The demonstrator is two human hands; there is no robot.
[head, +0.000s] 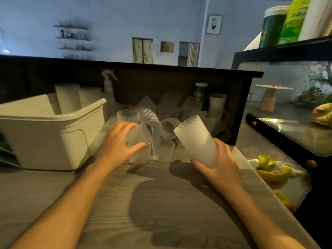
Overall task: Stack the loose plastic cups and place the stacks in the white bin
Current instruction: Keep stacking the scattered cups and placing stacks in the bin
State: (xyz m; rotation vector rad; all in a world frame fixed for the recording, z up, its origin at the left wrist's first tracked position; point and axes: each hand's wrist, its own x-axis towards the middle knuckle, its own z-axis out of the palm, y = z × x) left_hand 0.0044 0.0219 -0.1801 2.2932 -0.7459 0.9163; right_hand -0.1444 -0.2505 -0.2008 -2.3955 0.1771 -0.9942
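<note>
I saw a white bin (53, 126) standing left on the grey wood-grain counter (125, 203), already holding tall white stacks (67, 97). A spray bottle (108, 83) and a green-labelled canister (200, 91) stood behind the pile of loose cups (161, 126), crowding it against the dark back panel. The cups were frosted, ribbed and tapered, several lying on their sides. My left hand (119, 141) curled over one ribbed cup (139, 137) at the pile's near edge. My right hand (220, 164) gripped a tilted cup stack (197, 141) by its base.
</note>
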